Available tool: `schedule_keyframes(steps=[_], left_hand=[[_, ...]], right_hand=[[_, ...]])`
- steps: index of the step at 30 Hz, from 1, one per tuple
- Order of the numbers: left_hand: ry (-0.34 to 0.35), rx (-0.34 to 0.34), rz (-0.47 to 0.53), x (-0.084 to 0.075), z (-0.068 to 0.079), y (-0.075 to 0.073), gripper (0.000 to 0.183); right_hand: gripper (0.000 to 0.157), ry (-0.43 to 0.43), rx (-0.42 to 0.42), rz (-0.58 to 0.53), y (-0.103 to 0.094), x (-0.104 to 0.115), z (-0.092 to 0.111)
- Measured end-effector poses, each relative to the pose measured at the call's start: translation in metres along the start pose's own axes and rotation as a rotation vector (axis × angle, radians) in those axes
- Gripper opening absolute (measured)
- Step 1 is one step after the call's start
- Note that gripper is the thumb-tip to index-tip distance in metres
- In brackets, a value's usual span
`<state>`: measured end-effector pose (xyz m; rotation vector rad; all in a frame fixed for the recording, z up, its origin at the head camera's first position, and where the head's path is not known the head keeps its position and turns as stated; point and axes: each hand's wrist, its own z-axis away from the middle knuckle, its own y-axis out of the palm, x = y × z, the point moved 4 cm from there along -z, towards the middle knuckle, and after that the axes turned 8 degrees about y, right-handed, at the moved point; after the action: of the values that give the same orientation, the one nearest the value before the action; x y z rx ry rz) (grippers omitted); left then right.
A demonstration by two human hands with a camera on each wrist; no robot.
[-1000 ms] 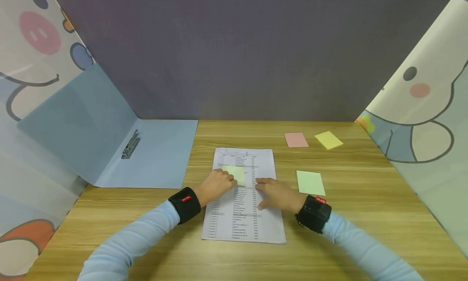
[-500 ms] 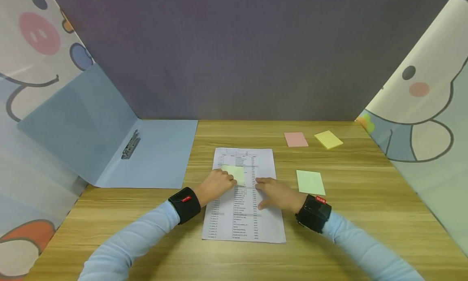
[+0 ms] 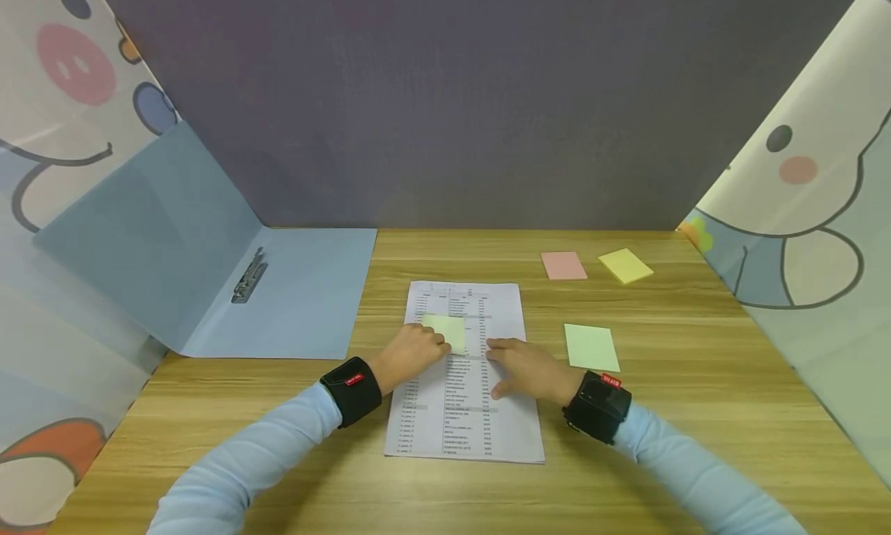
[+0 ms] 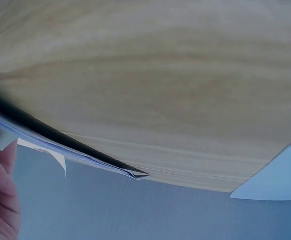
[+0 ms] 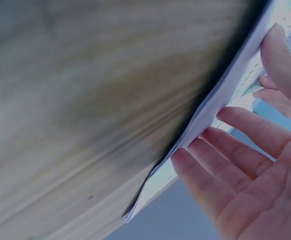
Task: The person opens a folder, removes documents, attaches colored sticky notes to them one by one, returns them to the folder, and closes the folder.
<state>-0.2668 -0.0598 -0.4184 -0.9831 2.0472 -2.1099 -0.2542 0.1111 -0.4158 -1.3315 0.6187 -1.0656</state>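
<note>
- Compared with a second ago, honestly? I can't spot a thing that's moved in the head view. Both hands, the papers and all the notes sit right where they were.
- The left hand [image 3: 411, 355] is mostly closed, thumb and fingers pinching the small pale green note [image 3: 448, 332] near its lower left corner. Same pinch spot as before, as far as I can see.
- That note is over the upper half of the printed sheets [image 3: 459, 423], a bit left of their middle. In the left wrist view part of it looks raised off the page rather than flat.
- The right hand [image 3: 529, 371] is loosely open, fingers apart, fingertips and thumb touching the right part of the sheets. It hasn't got hold of anything, and its pose matches the earlier frames too.
- Sheets are a thin stack lying in the middle of the wooden table [image 3: 703, 380], edges not perfectly lined up.
- Also unchanged: the green pad [image 3: 592, 347] just right of the stack, with the pink pad [image 3: 564, 265] and the yellow pad [image 3: 626, 266] side by side farther back.
- Blue folder [image 3: 309, 295] on the left is lying open like before, cover leaning up, metal clip [image 3: 248, 278] near the fold.
</note>
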Motion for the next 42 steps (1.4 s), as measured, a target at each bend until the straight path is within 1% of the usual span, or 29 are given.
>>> schedule_keyframes(steps=[6,13,18,22,26,29,32,35,38,42], left_hand=[[-0.007,0.009,0.01,0.0,0.001,0.0,0.017],[-0.01,0.018,0.054,0.0,0.001,-0.002,0.014],[-0.022,0.015,0.088,0.001,0.002,-0.004,0.012],[-0.035,0.017,0.126,0.001,0.003,-0.004,0.012],[-0.042,0.041,0.158,-0.001,0.004,-0.002,0.011],[-0.041,0.048,0.169,-0.002,0.006,-0.004,0.012],[-0.034,0.037,0.162,-0.004,0.008,-0.006,0.013],[-0.028,0.015,0.137,-0.006,0.009,-0.008,0.012],[-0.035,0.021,0.115,-0.009,0.009,-0.011,0.014],[-0.039,0.042,0.098,-0.01,0.01,-0.012,0.017]], right_hand=[[0.071,0.001,0.006,0.005,0.001,0.001,0.0],[0.071,0.006,0.009,-0.003,0.0,0.0,0.0],[0.069,-0.014,0.016,-0.001,-0.003,0.002,-0.001],[0.067,-0.044,0.006,0.039,-0.006,0.005,-0.005],[0.079,-0.051,0.007,0.073,-0.009,0.007,-0.011],[0.092,-0.057,0.043,0.067,-0.01,0.01,-0.018],[0.098,-0.058,0.09,0.059,-0.012,0.013,-0.028],[0.102,-0.047,0.111,0.081,-0.014,0.016,-0.038],[0.101,-0.036,0.122,0.112,-0.015,0.017,-0.046],[0.1,-0.026,0.144,0.131,-0.015,0.017,-0.052]])
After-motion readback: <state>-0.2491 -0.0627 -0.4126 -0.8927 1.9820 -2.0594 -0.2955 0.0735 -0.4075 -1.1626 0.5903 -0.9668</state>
